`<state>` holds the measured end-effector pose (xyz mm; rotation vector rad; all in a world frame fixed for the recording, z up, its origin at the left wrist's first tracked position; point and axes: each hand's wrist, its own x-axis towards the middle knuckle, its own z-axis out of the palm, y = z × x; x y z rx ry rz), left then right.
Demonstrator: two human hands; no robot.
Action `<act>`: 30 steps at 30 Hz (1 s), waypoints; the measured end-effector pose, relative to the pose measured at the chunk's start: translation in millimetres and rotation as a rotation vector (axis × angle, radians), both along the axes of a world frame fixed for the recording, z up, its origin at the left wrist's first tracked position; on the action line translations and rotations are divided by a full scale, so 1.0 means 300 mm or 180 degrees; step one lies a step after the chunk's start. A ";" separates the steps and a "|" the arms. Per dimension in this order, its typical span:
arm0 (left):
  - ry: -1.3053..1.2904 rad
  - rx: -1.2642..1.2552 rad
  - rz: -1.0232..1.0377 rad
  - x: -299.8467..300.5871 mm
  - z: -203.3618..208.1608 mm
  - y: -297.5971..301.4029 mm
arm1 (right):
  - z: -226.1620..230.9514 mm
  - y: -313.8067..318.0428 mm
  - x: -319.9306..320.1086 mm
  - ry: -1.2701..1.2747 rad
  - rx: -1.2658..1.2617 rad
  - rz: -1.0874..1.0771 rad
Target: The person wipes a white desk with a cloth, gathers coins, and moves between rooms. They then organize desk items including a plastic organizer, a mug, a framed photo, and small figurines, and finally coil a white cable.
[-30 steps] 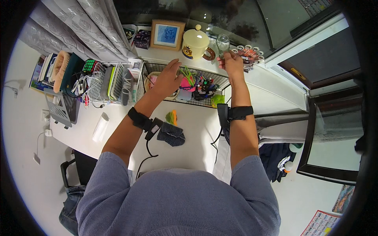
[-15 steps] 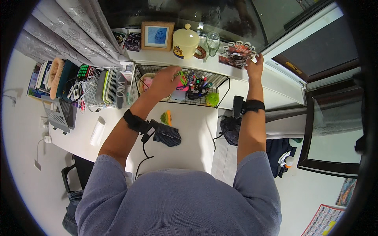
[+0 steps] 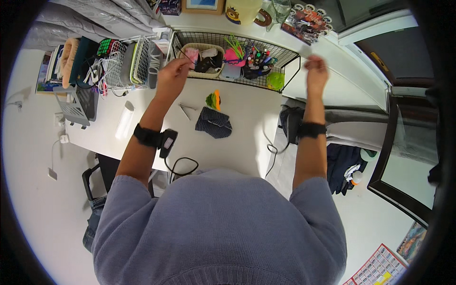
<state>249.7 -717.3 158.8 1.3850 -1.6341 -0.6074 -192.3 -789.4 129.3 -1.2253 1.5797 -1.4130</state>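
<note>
My left hand point(image 3: 172, 76) hovers over the white desk point(image 3: 247, 142) just in front of a black wire basket point(image 3: 290, 61). Its fingers are curled together and I see nothing in them. My right hand point(image 3: 317, 71) is raised near the desk's right edge, below the shelf point(image 3: 332, 52). It is blurred with the fingers bent, so I cannot tell whether it holds anything. Both wrists wear black bands. A dark knitted piece point(image 3: 213, 123) lies on the desk between my arms, beside a small orange and green object point(image 3: 213, 99).
The wire basket holds a beige tub, pens and a green ball point(image 3: 274, 80). A wire rack point(image 3: 135, 61) and a grey file holder point(image 3: 78, 102) stand at the left. A white cylinder point(image 3: 125, 121) and a thin metal tool point(image 3: 186, 110) lie on the desk.
My right hand has come back from the shelf items toward the desk's right edge. My left hand has drawn out of the basket to just in front of it.
</note>
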 end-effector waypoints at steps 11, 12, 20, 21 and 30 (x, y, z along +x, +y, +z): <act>-0.1109 0.0561 0.0927 0.142 -0.148 0.030 | -0.152 0.139 0.264 0.2508 0.0247 0.0412; -0.1168 0.0517 0.0877 0.143 -0.154 0.018 | -0.166 0.126 0.264 0.2525 0.0140 0.0302; -0.1260 0.0399 0.0934 0.168 -0.213 0.003 | -0.130 0.131 0.294 0.2384 0.0345 0.0452; -0.1216 0.0376 0.0910 0.175 -0.209 0.012 | -0.093 0.163 0.331 0.2728 0.0066 0.0202; -0.1220 0.0725 0.0738 0.165 -0.187 0.004 | 0.012 0.434 0.803 0.2669 0.1503 0.1988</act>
